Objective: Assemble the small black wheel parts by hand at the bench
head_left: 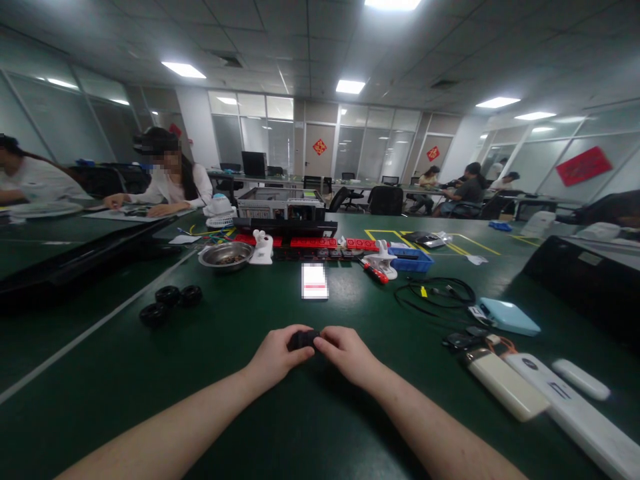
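Close in front of me, a small black object (301,340) is held between both hands above the green tabletop (240,427). My left hand (276,357) curls round its left side, thumb below and fingers over the top. At the right end, my right hand (346,353) pinches it between thumb and fingers. Much of the piece is covered, so its exact kind does not show. Just beyond the hands lies a lit white rectangle (315,280), its surface blurred out. To the left sit three black ring-shaped pieces (167,297).
A metal bowl (226,256) of small parts, white clamp-like stands (261,248), a blue tray (411,259) and an open computer case (283,203) stand ahead. Rightward lie a coiled cable (435,291), a light-blue box (509,315) and a cream power bank (507,385). A person (170,173) works at left.
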`<state>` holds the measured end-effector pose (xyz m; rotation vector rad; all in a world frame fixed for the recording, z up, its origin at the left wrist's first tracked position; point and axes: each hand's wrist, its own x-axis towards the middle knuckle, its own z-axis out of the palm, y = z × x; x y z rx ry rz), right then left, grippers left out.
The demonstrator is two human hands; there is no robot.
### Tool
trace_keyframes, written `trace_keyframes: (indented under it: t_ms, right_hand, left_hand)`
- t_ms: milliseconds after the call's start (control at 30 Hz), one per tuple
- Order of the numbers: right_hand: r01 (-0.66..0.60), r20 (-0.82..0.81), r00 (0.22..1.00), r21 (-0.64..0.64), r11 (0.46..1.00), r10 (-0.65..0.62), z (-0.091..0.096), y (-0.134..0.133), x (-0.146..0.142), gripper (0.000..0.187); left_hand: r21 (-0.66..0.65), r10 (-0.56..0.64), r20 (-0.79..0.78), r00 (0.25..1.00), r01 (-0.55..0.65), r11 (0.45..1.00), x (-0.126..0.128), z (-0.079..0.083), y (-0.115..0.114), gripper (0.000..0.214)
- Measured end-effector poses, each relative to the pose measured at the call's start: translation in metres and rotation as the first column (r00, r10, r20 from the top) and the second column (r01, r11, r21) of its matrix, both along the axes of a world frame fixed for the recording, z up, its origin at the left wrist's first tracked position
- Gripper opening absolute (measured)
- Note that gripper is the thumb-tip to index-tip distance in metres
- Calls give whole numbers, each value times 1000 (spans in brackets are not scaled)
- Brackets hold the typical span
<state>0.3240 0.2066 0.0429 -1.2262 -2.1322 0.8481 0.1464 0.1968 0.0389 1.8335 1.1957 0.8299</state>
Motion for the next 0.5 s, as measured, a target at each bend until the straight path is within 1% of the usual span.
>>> trace_keyframes:
  t_ms: [67,100,233,333,400,433,500]
  right_hand:
    - [-8,-19,1000,47,999,9,1,-1,0,19]
    - [-11,-38,999,63,998,13,2,-2,0,19]
    - [-25,-109,993,134,991,40,2,-3,1,34]
    - [-53,-124,989,175,983,75,1,-3,2,39]
    - [-28,-160,986,140,990,50,-1,-2,2,41]
    - [5,-186,982,98,995,13,-2,-1,2,40]
    - [79,-230,970,-36,996,-85,-7,2,1,36]
  left_hand:
    - [-73,-11,64,998,16,997,0,-4,2,42]
    - [-109,-12,100,995,23,994,1,-7,3,43]
    - [-210,-8,241,970,60,976,3,-19,10,48]
    - [-254,10,314,949,73,964,5,-19,13,46]
    - [-245,51,306,951,27,969,5,-14,12,42]
    - [-212,73,280,957,-13,977,4,-11,11,40]
    - [-98,98,187,978,-81,992,3,-5,8,36]
